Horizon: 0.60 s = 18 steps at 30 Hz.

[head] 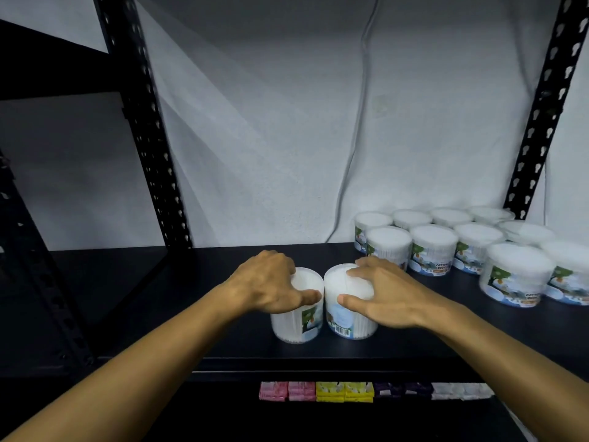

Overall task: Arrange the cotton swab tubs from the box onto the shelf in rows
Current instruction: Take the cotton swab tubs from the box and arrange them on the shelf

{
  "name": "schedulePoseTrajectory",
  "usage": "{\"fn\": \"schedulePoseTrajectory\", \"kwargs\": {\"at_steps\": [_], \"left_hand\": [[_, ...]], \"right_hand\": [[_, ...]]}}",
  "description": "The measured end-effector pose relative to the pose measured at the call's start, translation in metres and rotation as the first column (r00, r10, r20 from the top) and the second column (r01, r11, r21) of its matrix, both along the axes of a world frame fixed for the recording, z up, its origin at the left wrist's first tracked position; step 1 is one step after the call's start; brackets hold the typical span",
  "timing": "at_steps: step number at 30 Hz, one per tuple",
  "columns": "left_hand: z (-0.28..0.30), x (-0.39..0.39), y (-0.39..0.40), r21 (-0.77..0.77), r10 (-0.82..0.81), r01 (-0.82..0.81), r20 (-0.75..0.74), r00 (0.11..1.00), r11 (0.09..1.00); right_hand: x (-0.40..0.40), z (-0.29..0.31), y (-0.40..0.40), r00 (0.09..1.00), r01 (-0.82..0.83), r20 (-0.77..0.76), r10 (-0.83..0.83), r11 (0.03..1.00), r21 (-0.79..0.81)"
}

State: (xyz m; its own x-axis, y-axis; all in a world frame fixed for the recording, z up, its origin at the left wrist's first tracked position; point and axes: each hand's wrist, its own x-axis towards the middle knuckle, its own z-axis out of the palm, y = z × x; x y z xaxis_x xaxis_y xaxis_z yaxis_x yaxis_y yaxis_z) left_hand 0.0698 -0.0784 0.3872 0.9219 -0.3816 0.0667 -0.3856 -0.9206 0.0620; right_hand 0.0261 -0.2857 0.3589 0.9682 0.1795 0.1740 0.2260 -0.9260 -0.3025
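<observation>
Two clear cotton swab tubs stand side by side, touching, near the front of the black shelf [159,298]. My left hand [267,285] grips the left tub [296,320] from above, fingers curled over its far rim and thumb on the near side. My right hand [385,295] grips the right tub [345,317] the same way. Both tubs are upright; I cannot tell whether they rest on the shelf board. Several more tubs [433,250] stand in rows at the back right of the shelf. The box is not in view.
Black perforated uprights rise at the left [153,154] and right [541,116]. A grey wall with a hanging cable [360,129] is behind. On the lower shelf lie small pink, yellow, purple and white packets [344,391] in a row.
</observation>
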Motion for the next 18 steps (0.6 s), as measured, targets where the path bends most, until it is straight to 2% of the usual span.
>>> {"fn": "schedulePoseTrajectory", "kwargs": {"at_steps": [8, 11, 15, 18], "left_hand": [[-0.002, 0.006, 0.007, -0.152, -0.139, 0.116, -0.156, 0.978, 0.982], [-0.009, 0.004, 0.009, -0.185, -0.077, 0.057, -0.100, 0.992, 0.981], [-0.017, -0.002, 0.008, -0.169, 0.060, -0.057, 0.015, 0.998, 0.984], [-0.020, -0.003, 0.006, -0.178, 0.078, -0.080, -0.019, 0.997, 0.981]], "right_hand": [[0.006, -0.001, -0.015, 0.990, -0.105, -0.087, 0.111, 0.992, 0.073], [0.005, -0.008, -0.016, 0.997, -0.063, -0.041, 0.067, 0.994, 0.093], [-0.001, -0.018, -0.010, 0.994, 0.081, 0.064, -0.091, 0.986, 0.147], [-0.004, -0.024, -0.006, 0.988, 0.111, 0.082, -0.128, 0.977, 0.180]]}}
